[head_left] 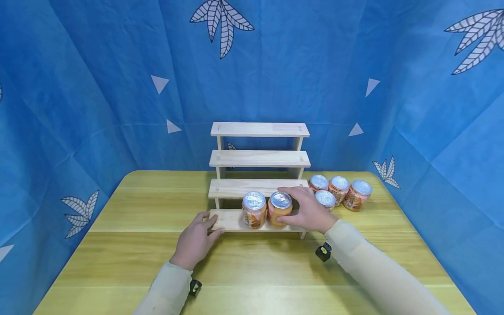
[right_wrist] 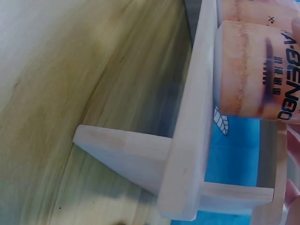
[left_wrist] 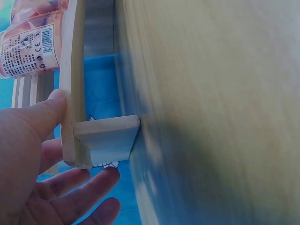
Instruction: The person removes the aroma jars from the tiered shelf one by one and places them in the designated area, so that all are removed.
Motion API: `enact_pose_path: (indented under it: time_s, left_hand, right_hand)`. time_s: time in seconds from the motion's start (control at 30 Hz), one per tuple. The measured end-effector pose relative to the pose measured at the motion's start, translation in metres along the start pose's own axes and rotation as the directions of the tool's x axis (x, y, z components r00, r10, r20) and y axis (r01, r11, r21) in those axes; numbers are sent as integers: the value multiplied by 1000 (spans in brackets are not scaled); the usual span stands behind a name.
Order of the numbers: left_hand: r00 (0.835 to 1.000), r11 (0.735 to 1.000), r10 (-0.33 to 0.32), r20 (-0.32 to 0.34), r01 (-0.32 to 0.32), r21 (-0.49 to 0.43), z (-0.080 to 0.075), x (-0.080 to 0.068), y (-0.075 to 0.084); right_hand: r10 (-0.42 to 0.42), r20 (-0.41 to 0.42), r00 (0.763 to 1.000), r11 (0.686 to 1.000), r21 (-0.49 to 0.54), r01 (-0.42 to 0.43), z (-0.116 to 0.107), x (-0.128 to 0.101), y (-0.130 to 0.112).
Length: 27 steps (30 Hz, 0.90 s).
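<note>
Two orange-labelled cans with silver ribbed lids stand side by side on the lowest step of a pale wooden tiered rack [head_left: 228, 218]. My right hand [head_left: 305, 209] grips the right-hand can [head_left: 280, 214], thumb at the front and index finger behind its top. Close to its left stands the other can [head_left: 254, 214]; its barcode side shows in the left wrist view. My left hand [head_left: 195, 240] holds the left end of the lowest step, thumb on the board and other fingers around its end. In the right wrist view, the gripped can [right_wrist: 253, 70] sits upright against the board.
Several more cans [head_left: 356, 195] stand in a cluster on the table at the rack's right, partly behind my right hand. Three higher steps [head_left: 260, 158] rise behind the cans. A blue patterned cloth [head_left: 275, 87] hangs around the wooden table [head_left: 157, 205].
</note>
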State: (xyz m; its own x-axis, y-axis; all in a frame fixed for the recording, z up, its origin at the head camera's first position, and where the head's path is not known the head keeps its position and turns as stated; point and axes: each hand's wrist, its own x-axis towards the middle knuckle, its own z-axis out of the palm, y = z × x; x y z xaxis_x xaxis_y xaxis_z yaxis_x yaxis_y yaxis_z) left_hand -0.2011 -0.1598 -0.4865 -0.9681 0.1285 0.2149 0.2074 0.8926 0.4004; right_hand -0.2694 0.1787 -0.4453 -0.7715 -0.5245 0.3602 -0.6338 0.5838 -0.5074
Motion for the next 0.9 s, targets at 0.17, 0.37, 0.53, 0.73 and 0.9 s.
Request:
enact_pose_path:
  time_s: [0.17,0.37,0.53,0.73,0.9]
  left_hand:
    - [1000,1000,-6,11,6,1,1,0,1]
    - [1000,1000,-7,16,7,-17,1,1,1]
    - [1000,999,-17,25,18,-31,-1,2,0]
    - [1000,1000,-14,24,14,-20,-2,2,0]
    - [1000,1000,0,20,0,-10,-2,0,1]
  right_hand:
    - [43,7,999,999,29,-43,-2,-1,-1]
    - [94,-10,996,995,13,-94,-12,-4,-2]
    - [134,-29,991,991,1,-134,-21,-8,0]
    - [133,-55,990,991,7,-133,-30,-16,7]
    - [153,-86,985,988,-3,-154,-40,-26,12]
